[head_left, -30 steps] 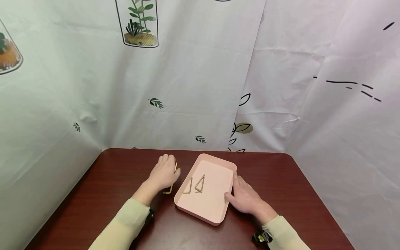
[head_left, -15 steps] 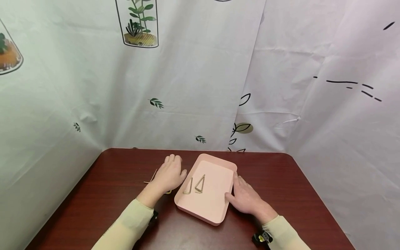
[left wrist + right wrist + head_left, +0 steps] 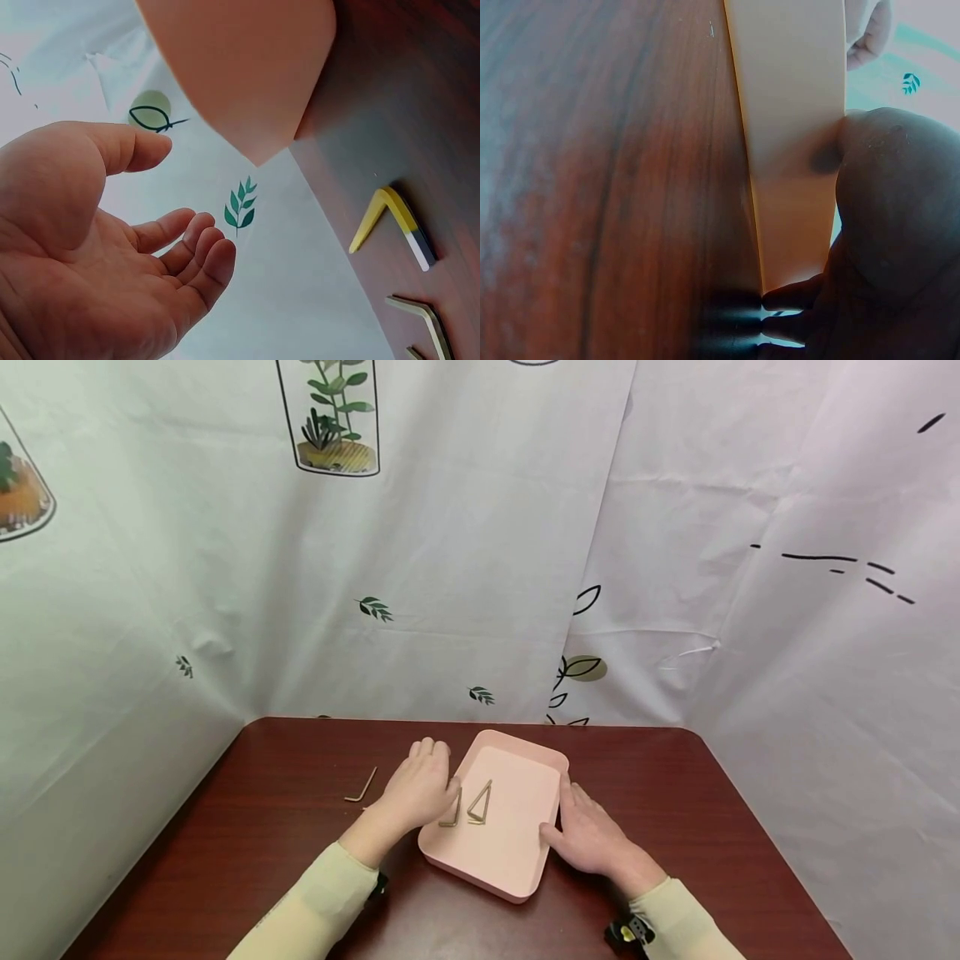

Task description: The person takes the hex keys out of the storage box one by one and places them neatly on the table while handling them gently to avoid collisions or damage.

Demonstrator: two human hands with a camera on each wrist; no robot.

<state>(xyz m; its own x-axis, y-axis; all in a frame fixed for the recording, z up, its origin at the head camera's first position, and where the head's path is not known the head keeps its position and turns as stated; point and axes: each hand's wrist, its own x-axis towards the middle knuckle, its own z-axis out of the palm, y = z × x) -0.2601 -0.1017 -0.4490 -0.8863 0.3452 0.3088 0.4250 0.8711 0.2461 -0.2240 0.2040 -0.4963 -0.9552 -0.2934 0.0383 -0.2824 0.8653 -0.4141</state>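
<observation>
My left hand (image 3: pixel 418 787) hovers over the left rim of the pink tray (image 3: pixel 510 856). In the left wrist view its palm is bare, with fingers loosely bent and thumb apart. Two brass-coloured hex keys (image 3: pixel 482 803) cross inside the tray, and a third hex key (image 3: pixel 452 820) lies left of them, partly hidden by my left hand. A yellow hex key (image 3: pixel 391 204) with a dark and silver end rests on the table. My right hand (image 3: pixel 591 833) holds the tray's right side, thumb over the rim and fingers along the outer wall.
Another hex key (image 3: pixel 363 788) lies on the dark red table (image 3: pixel 247 843), left of my left hand. A white printed cloth (image 3: pixel 450 552) hangs behind the table and along its sides.
My left hand has moved right, from beside the yellow hex key to over the tray's rim, uncovering a hex key on the table. The tray and my right hand stay in place.
</observation>
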